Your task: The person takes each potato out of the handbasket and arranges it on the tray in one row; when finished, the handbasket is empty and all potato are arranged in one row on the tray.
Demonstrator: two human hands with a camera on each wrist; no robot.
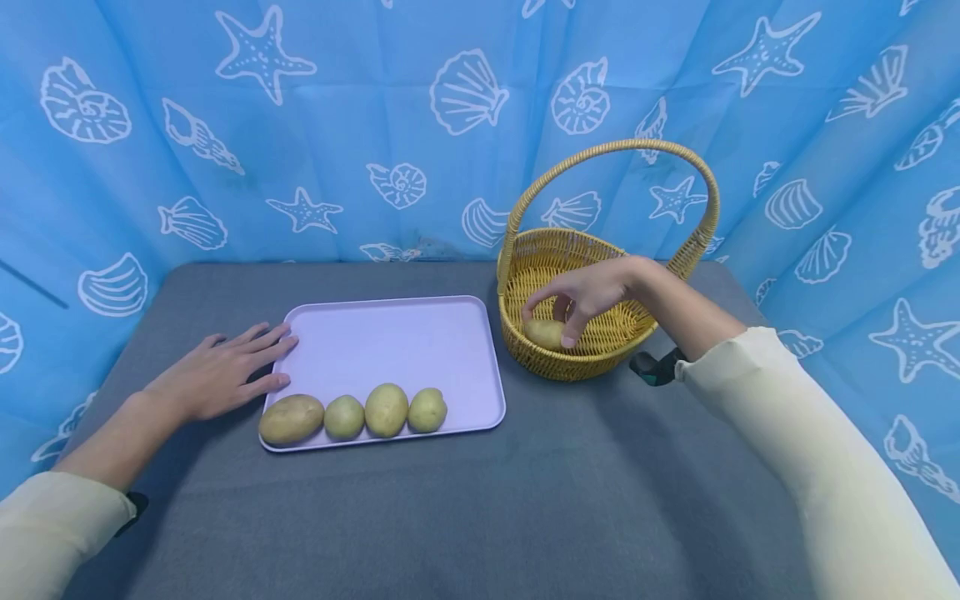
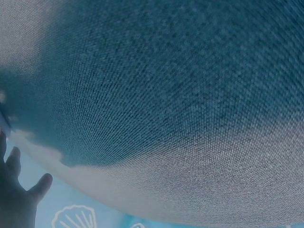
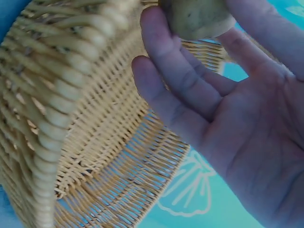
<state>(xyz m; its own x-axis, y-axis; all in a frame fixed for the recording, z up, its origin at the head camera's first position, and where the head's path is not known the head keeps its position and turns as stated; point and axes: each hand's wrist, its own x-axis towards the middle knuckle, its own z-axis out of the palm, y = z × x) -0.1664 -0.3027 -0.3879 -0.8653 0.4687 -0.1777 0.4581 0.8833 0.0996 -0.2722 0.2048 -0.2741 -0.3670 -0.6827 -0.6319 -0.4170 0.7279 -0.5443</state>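
My right hand [image 1: 592, 293] reaches into the wicker basket [image 1: 592, 365] and pinches a potato [image 1: 544, 334] between thumb and fingers. The right wrist view shows the same potato [image 3: 197, 16] held at the fingertips, inside the basket's rim. My left hand [image 1: 225, 371] lies with straight fingers, its fingertips on the left rim of the pale purple tray [image 1: 390, 342]. Along the tray's near edge several potatoes sit in a row, from a large oval potato [image 1: 292, 419] at the left to a small potato [image 1: 427, 410] at the right.
The basket's tall arched handle [image 1: 622, 146] rises above the right forearm. Grey cloth [image 1: 450, 517] covers the table. Behind it hangs a blue curtain [image 1: 330, 125] with white shell and starfish prints.
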